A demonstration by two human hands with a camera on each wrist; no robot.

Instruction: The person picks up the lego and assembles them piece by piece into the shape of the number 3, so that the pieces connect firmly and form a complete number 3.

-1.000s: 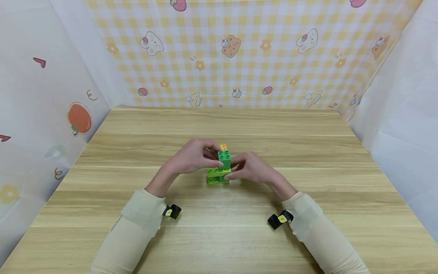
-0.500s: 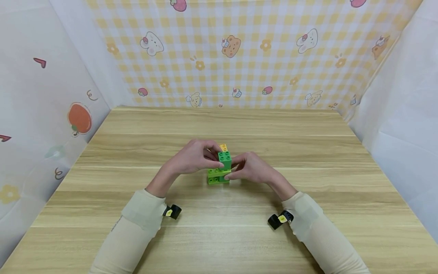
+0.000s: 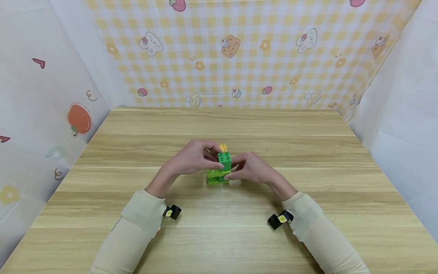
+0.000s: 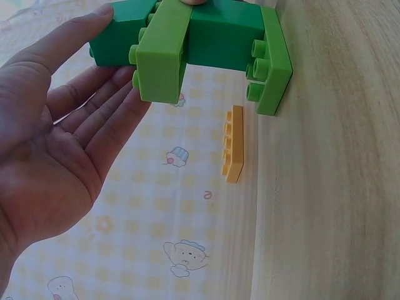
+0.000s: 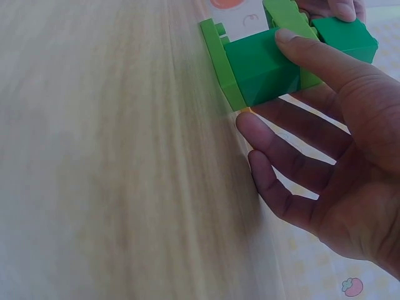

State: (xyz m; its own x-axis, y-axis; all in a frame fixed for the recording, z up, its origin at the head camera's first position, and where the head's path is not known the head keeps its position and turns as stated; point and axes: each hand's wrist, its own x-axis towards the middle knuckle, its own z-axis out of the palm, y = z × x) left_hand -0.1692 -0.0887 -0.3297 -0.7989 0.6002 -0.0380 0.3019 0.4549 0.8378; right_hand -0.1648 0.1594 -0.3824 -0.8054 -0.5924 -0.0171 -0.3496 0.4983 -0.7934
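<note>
A small tower of toy building bricks stands at the table's middle. My left hand (image 3: 191, 158) pinches the dark green top brick (image 3: 224, 156) between thumb and fingers. Under that brick lies a lime green brick (image 4: 160, 65), its studs jutting out past the side. Lower down sits a second dark green brick (image 5: 259, 69), and a thin lime green brick (image 4: 275, 69) forms the base on the table. My right hand (image 3: 251, 167) grips the tower from the right, thumb against the lower dark green brick. Its ring and little fingers curl loosely near the tabletop.
Just behind the tower a flat yellow brick (image 4: 234, 147) lies on the wooden table (image 3: 219, 236). A checked cloth with cartoon prints (image 3: 219, 57) hangs along the back edge, and white cloths flank both sides. Each wrist wears a small black camera.
The dark green top brick has sunk very slightly onto the lime green brick, covering studs that showed before. Both hands keep nearly the same place and hold.
</note>
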